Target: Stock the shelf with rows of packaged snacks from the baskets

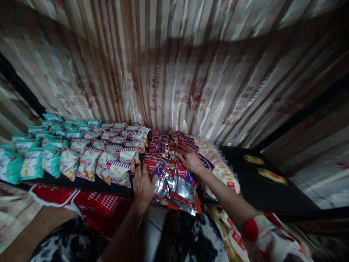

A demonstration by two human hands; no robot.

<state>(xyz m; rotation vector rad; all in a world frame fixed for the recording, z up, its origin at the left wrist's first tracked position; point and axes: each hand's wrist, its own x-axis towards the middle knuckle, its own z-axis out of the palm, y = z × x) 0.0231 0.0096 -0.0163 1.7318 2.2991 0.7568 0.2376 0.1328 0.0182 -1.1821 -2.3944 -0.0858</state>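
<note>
Dark red and silver snack packets (185, 178) lie in overlapping rows at the middle of a black shelf, some jutting past its front edge. My left hand (144, 185) rests at the left side of these packets with its fingers stretched out. Over the packets' right part, my right hand (188, 157) lies with spread fingers touching their tops. Neither hand grips a packet that I can see. White and orange chip bags (117, 173) with striped edges stand just left of my left hand. Clear packs of pale food (222, 169) lie right of my right hand.
Teal snack bags (51, 160) fill the left end of the black shelf (253, 189). Two flat yellow packs (271, 175) lie on its right part. Red baskets (100, 207) are below the front edge. A pleated, printed curtain (174, 72) hangs behind.
</note>
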